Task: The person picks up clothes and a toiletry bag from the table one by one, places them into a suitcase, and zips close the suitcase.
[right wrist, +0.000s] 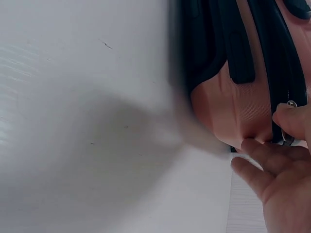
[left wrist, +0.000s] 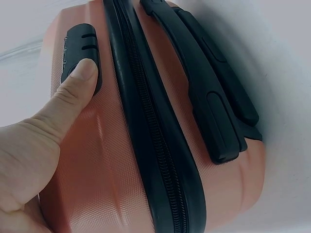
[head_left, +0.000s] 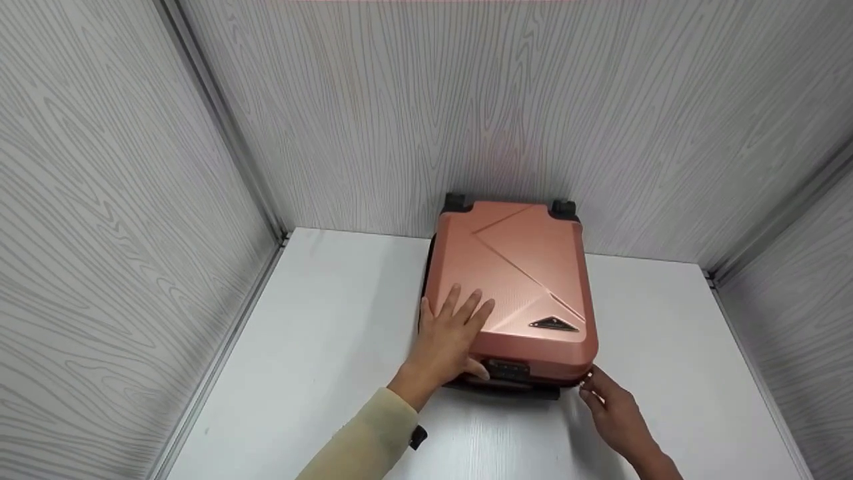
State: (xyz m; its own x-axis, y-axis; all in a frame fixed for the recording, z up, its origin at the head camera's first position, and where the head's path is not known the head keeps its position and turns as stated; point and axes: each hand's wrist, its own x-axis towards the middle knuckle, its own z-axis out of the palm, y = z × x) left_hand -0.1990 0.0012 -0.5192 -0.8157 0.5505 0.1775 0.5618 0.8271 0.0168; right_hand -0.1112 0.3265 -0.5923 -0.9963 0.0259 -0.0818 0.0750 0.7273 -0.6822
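Observation:
A rose-pink hard-shell suitcase [head_left: 513, 260] lies flat, its wheels toward the back wall. My left hand [head_left: 443, 343] rests on its lid near the front left, fingers straight and spread. In the left wrist view the thumb presses on the black combination lock [left wrist: 80, 41]. A black zipper [left wrist: 153, 116] runs round the side, between the lock and the carry handle [left wrist: 209, 92]. At the near right corner my right hand [head_left: 616, 413] pinches the metal zipper pull [right wrist: 291, 104] between thumb and fingers. The fingers partly hide that pull.
The suitcase sits on a white tabletop [head_left: 333, 300] against a grey wood-grain back panel [head_left: 400, 113]. Similar panels stand at the left [head_left: 100, 233] and right [head_left: 793, 280]. Two black wheels [head_left: 564, 209] face the back panel.

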